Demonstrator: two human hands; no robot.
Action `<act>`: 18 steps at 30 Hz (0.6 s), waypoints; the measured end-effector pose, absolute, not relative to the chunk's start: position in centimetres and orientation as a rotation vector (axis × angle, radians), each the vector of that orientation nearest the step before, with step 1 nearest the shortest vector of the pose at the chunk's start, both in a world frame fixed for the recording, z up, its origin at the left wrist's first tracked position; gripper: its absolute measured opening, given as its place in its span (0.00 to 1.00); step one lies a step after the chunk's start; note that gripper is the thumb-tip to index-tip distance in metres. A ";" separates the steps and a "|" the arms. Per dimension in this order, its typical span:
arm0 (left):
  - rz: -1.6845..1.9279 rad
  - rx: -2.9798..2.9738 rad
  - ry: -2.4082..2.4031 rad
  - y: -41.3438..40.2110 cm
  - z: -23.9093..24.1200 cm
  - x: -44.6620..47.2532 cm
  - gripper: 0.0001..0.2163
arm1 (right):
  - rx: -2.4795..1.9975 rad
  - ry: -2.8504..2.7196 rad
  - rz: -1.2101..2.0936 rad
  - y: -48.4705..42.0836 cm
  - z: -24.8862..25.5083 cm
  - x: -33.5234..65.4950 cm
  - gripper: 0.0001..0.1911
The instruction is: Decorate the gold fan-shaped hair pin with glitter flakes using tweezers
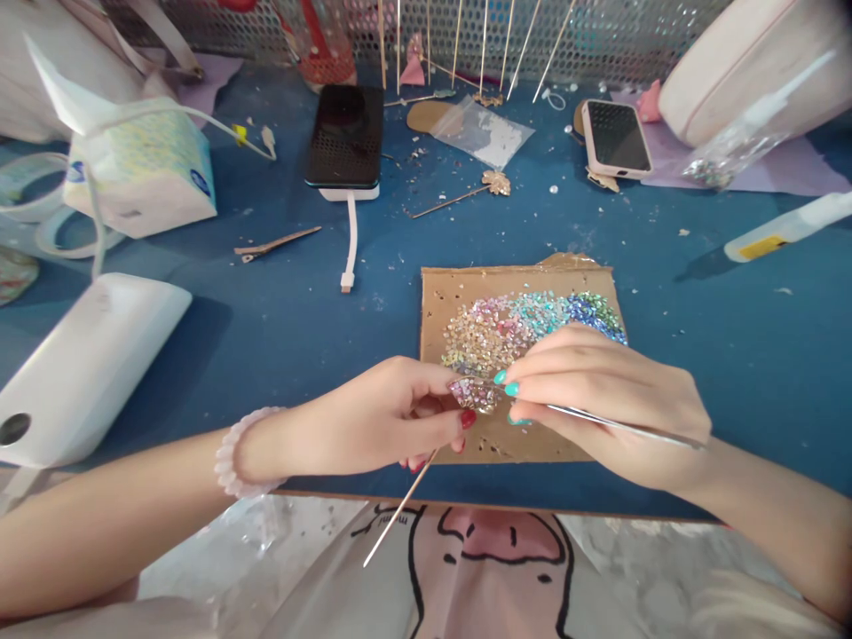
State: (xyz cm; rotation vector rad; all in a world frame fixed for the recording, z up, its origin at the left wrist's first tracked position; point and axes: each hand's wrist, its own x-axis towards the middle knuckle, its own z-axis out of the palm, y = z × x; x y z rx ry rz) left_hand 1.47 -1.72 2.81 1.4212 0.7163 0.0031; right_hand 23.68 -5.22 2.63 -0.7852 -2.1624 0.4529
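My left hand (379,413) is closed around a hair stick whose leaf-like head (475,396) is covered in pink and clear rhinestones. Its thin shaft slants down past the table's front edge. In my right hand (619,395) are slim metal tweezers (599,419), with their tips at the ornament's upper edge; whether they grip a stone is too small to tell. Both hands are over a piece of cardboard (436,297). Loose rhinestones (483,342) in gold, pink, turquoise, blue and green are spread across it, partly hidden behind my right hand.
Behind the cardboard lie another hair stick (496,183), a plastic bag (489,131) and a black phone (346,133). A hair clip (278,244), tissue pack (143,169) and white device (93,364) are leftward. To the right are a pink-cased phone (616,138) and a glue bottle (785,229).
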 end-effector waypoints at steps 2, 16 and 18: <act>0.005 1.423 0.713 -1.7 2.8 1.5 0.05 | -0.784 -2.161 0.454 -5.2 2.6 23.7 0.05; 0.007 1.407 0.715 -1.8 2.9 1.5 0.05 | -0.777 -2.156 0.447 -5.1 2.9 23.6 0.04; 0.007 1.412 0.713 -1.8 3.0 1.6 0.05 | -0.778 -2.148 0.439 -5.1 2.8 23.6 0.03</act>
